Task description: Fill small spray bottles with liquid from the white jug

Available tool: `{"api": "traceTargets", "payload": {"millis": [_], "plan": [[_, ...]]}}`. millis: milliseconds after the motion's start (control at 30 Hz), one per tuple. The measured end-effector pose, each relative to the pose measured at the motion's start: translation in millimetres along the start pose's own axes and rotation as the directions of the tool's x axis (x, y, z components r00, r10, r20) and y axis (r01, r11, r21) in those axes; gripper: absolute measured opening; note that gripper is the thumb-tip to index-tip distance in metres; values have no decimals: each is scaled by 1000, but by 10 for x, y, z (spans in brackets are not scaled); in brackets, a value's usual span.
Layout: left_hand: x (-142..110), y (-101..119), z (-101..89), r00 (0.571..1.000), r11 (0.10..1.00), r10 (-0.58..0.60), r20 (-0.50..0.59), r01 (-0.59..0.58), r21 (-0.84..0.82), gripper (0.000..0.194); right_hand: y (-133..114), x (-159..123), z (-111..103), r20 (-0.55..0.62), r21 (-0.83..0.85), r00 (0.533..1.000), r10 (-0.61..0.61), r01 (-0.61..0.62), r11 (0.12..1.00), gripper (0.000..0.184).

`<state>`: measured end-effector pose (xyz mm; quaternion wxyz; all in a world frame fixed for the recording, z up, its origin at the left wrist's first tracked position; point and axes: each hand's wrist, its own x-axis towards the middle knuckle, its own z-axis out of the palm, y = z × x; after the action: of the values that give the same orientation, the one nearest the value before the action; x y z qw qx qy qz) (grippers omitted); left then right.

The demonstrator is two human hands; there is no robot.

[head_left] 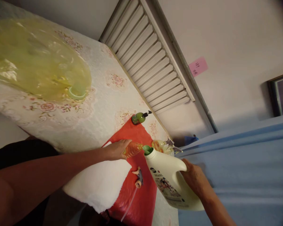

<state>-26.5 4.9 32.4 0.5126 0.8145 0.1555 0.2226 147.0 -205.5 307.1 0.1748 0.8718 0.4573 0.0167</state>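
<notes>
My left hand [116,149] is wrapped round a small clear bottle [134,148] of orange liquid, holding it on the red mat [141,194]. My right hand [195,179] grips the handle of a large white jug [171,182] with a green spout, tilted so the spout meets the small bottle's mouth. A detached spray trigger [138,178] with its long tube lies on the red mat just below the small bottle.
A white towel [101,185] lies beside the mat on the floral cloth [103,103]. A green pump bottle [138,118] and other spray bottles [162,146] stand further along. A big yellow jug [37,59] sits at the upper left. Blue fabric [245,169] hangs on the right.
</notes>
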Motion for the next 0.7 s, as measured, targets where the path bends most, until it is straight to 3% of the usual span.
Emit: {"api": "traceTargets", "payload": {"millis": [700], "plan": [[6,8,-14,1000,1000,0,10,-1,30,82,-55,-3,-45,32,-23,998,48,-48,999,19]]}}
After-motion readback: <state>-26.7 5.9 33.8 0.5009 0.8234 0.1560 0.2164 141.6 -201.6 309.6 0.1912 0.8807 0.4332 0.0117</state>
